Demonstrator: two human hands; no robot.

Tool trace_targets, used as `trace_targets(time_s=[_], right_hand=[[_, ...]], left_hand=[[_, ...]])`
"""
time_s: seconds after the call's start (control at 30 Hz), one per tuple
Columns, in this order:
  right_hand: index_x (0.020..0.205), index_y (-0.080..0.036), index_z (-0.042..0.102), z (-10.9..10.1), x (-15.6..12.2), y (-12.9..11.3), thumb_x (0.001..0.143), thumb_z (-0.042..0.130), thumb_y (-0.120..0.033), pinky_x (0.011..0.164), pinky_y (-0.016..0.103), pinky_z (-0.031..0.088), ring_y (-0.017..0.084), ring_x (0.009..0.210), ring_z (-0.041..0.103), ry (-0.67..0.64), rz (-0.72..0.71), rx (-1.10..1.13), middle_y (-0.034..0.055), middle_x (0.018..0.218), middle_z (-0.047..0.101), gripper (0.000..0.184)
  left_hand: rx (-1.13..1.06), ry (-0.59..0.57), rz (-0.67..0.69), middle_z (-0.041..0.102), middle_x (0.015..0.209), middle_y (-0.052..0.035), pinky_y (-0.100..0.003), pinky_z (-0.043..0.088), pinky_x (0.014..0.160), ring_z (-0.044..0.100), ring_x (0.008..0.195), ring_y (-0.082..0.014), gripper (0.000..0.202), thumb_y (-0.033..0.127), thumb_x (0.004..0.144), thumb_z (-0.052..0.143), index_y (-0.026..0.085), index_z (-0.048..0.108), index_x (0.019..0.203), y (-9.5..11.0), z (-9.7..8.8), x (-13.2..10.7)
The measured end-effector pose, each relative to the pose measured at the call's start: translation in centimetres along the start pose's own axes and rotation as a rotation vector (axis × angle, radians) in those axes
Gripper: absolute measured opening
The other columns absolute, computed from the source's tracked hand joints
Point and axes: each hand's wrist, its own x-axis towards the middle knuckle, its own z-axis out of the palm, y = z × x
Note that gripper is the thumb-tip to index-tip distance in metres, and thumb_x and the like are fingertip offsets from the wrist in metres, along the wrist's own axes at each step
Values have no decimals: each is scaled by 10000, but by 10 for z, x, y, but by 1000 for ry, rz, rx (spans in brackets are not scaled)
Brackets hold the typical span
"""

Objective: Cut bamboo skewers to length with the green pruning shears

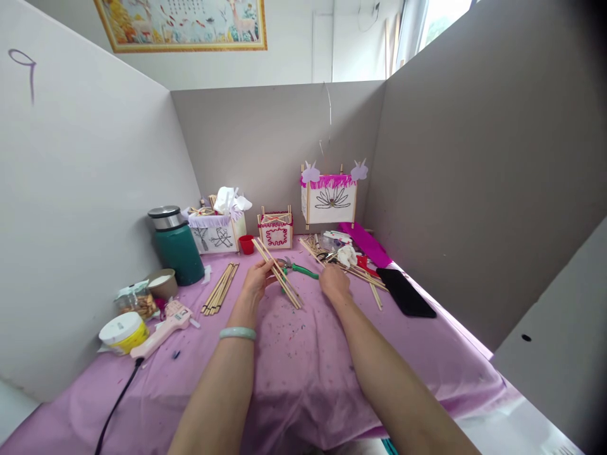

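My left hand [256, 281] grips a small bundle of thin wooden sticks [279, 276] that slant across the pink cloth. Just right of that bundle lie green-handled pruning shears [300, 270], their metal head partly hidden behind the sticks. My right hand [334, 282] is curled down onto a loose pile of wooden sticks [360, 273], close to the green handles but apart from them. Its fingers hide part of the pile, and I cannot tell whether they hold a stick.
Left on the pink cloth [303, 354] are loose sticks [219, 289], a green flask [177, 245], a glue gun [164, 330] and a yellow-white tub [123, 333]. Paper lanterns [328, 199] [275, 230] stand behind. A black tablet [405, 292] lies right. Grey partitions surround the table.
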Motion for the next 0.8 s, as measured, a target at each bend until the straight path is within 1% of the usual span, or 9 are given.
trace_targets(time_s=[0.07,0.13,0.2,0.3,0.37,0.47,0.6,0.7,0.8], right_hand=[[1098,-81,630,-3,-3,0,864,455,-159,909,429,358,341,1175,473,128,-22,21,239,1171,574,302],[1033,-109,663,-5,-9,-8,905,444,-259,921,427,333,332,1164,464,222,-121,119,226,1138,591,295],[953,-159,682,-3,-16,-20,948,377,-374,851,365,365,275,1026,543,141,-300,285,166,1029,644,372],[905,-209,663,10,-30,-41,926,421,-471,683,279,370,199,784,589,-137,-548,509,61,827,677,357],[850,-194,634,22,-40,-51,897,496,-433,628,263,346,180,671,566,-222,-554,554,33,674,640,280],[765,-191,588,35,-48,-60,919,459,-347,585,253,331,154,570,528,-240,-457,670,6,566,576,254],[750,-190,559,37,-51,-63,938,396,-344,526,242,344,135,467,503,-300,-323,806,-21,490,524,292],[782,-188,579,34,-50,-62,949,371,-369,519,237,353,128,451,507,-331,-332,798,-13,509,560,322],[752,-194,614,33,-45,-58,947,381,-381,586,243,371,147,588,575,-216,-343,658,26,651,641,357]], left_hand=[[4,-15,-1,703,799,-87,-317,531,637,649,649,-162,137,234,736,675,118,639,801,0,0,0],[8,-30,-1,703,797,-89,-316,532,634,651,659,-165,164,248,717,695,118,643,803,-1,0,0],[6,-38,1,701,787,-83,-321,534,639,652,663,-166,193,260,694,716,119,647,805,-2,0,1],[-6,-11,0,691,752,-69,-302,525,609,643,633,-158,230,268,656,745,117,648,800,-4,-1,3],[-9,23,-5,684,731,-64,-281,511,572,632,608,-151,255,273,629,761,114,646,792,-5,-2,4],[21,46,7,670,710,-54,-261,489,541,613,587,-139,306,325,599,778,114,643,773,-8,-1,3],[83,7,40,615,629,-16,-230,443,498,547,530,-106,355,390,567,784,118,638,741,-9,3,1],[134,35,64,599,613,-6,-214,400,465,473,475,-78,314,342,583,751,121,650,781,-9,1,2],[280,145,90,601,615,-11,-207,330,428,408,426,-65,222,313,643,675,135,646,774,-8,-9,8]])
